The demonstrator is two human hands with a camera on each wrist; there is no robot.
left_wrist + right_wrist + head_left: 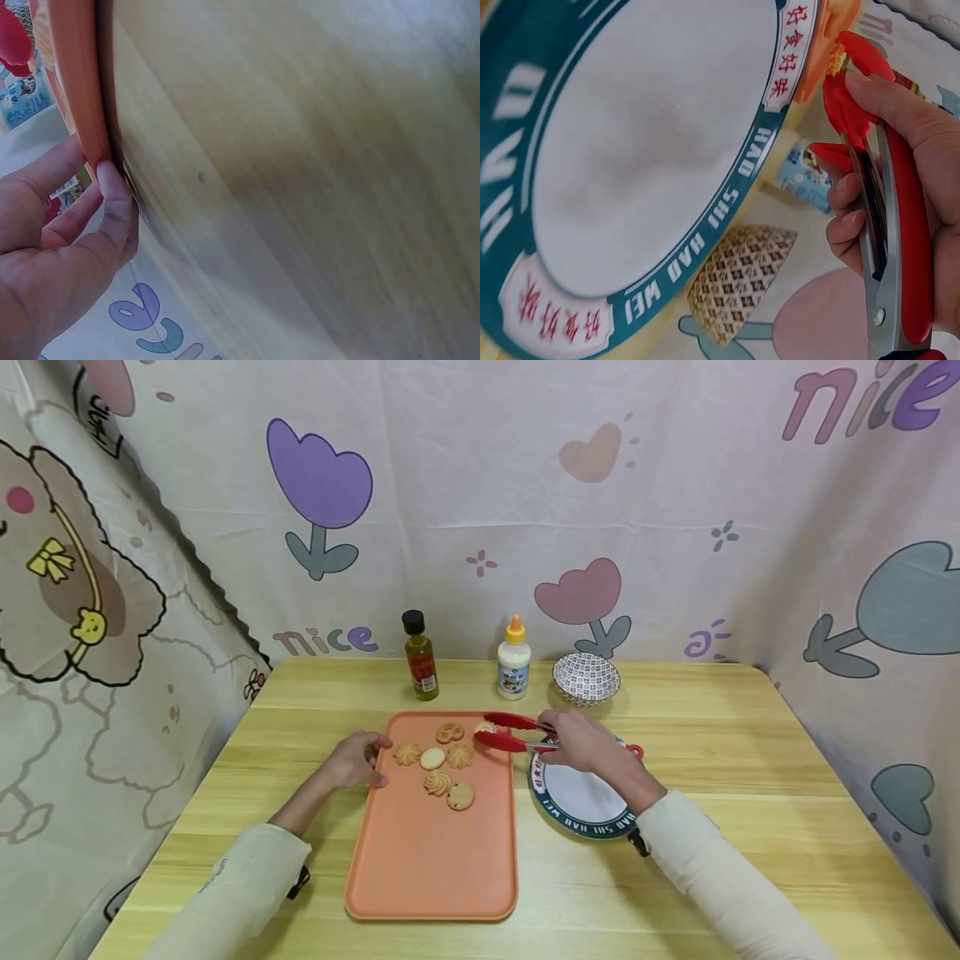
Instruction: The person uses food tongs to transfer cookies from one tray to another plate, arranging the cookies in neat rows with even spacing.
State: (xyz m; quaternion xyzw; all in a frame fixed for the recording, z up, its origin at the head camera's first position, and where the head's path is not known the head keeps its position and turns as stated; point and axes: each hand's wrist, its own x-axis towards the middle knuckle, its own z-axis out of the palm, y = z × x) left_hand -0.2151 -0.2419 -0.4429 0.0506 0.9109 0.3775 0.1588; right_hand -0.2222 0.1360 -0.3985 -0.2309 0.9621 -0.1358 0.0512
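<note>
My left hand (358, 760) pinches the left rim of an orange tray (431, 868) between thumb and fingers; the left wrist view shows this grip (90, 225) up close. In my right hand (581, 739) are red-and-silver kitchen tongs (501, 742), held over the tray's upper right corner. Between the red tong tips is a cookie (486, 727), partly hidden. Several other cookies lie on the tray's upper half, among them a pretzel-shaped cookie (450, 732), a pale oval cookie (432, 758) and a swirled cookie (438, 782). Below my right hand lies a white plate (585, 797) with a green rim.
Behind the tray stand a dark-capped bottle (422, 664) and a white bottle with an orange tip (513, 664). A patterned bowl (587, 679) sits right of them. All rest on a wooden table (720, 760), with a printed curtain (450, 485) along its back.
</note>
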